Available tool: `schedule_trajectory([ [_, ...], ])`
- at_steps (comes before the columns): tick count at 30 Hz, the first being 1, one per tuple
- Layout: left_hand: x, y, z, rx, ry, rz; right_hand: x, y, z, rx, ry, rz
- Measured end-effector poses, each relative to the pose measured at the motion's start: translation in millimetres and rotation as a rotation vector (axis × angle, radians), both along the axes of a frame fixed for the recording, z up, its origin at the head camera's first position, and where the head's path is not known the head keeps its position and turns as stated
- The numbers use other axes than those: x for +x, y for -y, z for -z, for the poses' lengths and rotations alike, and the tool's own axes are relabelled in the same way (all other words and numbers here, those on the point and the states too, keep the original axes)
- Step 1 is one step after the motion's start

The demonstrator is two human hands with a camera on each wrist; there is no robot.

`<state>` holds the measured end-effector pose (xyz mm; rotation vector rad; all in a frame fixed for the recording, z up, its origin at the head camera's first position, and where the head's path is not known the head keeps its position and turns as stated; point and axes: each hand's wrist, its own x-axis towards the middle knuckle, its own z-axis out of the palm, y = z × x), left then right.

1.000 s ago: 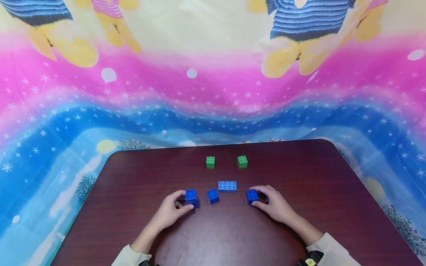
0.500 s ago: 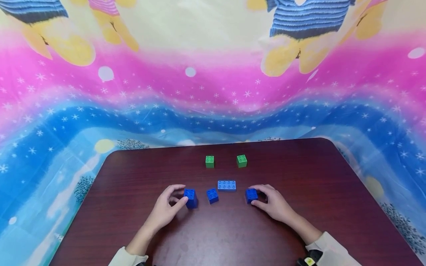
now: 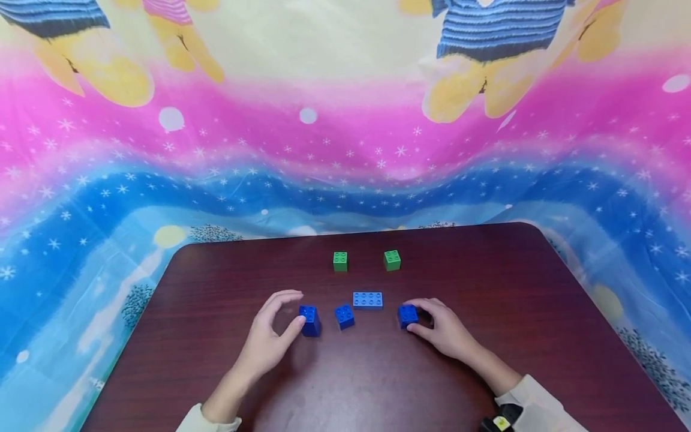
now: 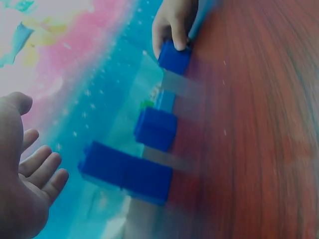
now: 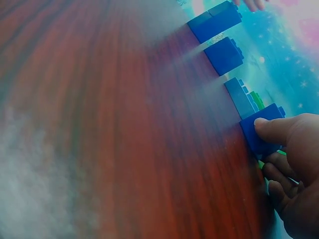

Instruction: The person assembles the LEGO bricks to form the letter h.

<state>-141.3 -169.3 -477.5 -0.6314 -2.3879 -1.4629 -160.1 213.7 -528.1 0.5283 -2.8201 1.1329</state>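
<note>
A stack of two dark blue blocks stands upright on the table. My left hand is beside it with fingers spread apart; in the left wrist view the left hand is off to the side of the stack. To the right, my right hand holds a single dark blue block between thumb and fingers, its thumb flat against one face in the right wrist view. Between the hands sit another dark blue block, slightly turned, and a longer light blue block with two rows of studs.
Two green blocks, a left one and a right one, stand farther back on the dark wooden table. A patterned curtain hangs behind the table's far edge.
My left fingers and thumb have loosened from the blue stack and spread, the hand drawing slightly back to the left. The right hand keeps its hold on its blue block.
</note>
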Motion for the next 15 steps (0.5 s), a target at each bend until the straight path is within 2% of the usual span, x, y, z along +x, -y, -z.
schedule_trajectory([
  [6, 11.5, -16.1, -16.8, 0.027, -0.013, 0.112, -0.1, 0, -0.8, -0.005, 0.011, -0.002],
  [12, 22.1, -29.8, -20.8, -0.054, 0.017, 0.13, 0.2, 1, -1.5, 0.001, 0.013, 0.0],
  [15, 26.6, -36.7, -19.8, -0.076, 0.06, 0.139, 0.6, 1, -1.5, 0.004, 0.009, 0.0],
])
